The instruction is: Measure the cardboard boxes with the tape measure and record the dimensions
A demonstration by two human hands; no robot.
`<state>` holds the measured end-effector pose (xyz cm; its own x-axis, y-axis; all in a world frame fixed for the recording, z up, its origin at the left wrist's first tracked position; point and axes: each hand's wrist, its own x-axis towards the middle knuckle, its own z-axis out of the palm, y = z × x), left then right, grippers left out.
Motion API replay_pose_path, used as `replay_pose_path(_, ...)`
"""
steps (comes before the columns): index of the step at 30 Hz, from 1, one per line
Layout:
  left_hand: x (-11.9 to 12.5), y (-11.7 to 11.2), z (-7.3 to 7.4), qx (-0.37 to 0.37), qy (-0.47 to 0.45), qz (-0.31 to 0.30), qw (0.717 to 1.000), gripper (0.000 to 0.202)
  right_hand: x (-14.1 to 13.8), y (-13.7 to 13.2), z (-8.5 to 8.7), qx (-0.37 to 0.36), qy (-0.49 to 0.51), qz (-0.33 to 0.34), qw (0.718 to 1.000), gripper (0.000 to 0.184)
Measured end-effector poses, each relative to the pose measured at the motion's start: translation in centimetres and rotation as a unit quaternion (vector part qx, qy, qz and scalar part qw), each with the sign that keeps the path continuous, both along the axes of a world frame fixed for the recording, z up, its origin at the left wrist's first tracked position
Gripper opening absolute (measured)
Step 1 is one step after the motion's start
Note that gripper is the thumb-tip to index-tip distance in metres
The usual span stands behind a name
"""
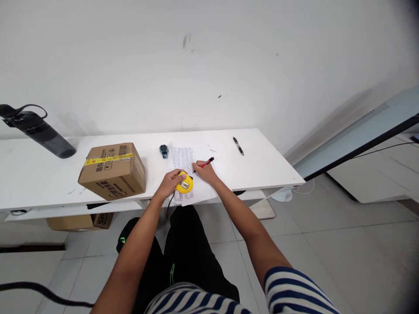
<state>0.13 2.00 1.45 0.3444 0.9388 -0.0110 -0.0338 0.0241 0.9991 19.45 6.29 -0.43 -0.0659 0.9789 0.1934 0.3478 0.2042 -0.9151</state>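
Observation:
My left hand (171, 181) is closed around a round yellow tape measure (185, 184) that rests on a printed sheet of paper (183, 159) near the front edge of the white table (258, 168). My right hand (203, 171) grips a red pen (207, 162), its tip down on the same sheet just right of the tape measure. The two hands are close together over the paper.
A cardboard box (113, 171) with yellow tape sits left of the hands. A dark water bottle (39, 131) lies at the far left. A small blue-grey gadget (163, 150) and a black pen (238, 145) lie further back. Another box (80, 221) sits under the table.

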Motion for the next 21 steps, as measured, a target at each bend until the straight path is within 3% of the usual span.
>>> replay_pose_path(7, 0.3, -0.27, 0.71, 0.005, 0.019, 0.017, 1.0, 0.039, 0.02, -0.05, -0.07, 0.0, 0.001, 0.001, 1.0, 0.04)
replay_pose_path(21, 0.31, -0.28, 0.75, 0.009, 0.02, 0.018, 1.0, 0.04, 0.04, -0.23, 0.22, -0.003, 0.008, -0.007, 1.0, 0.041)
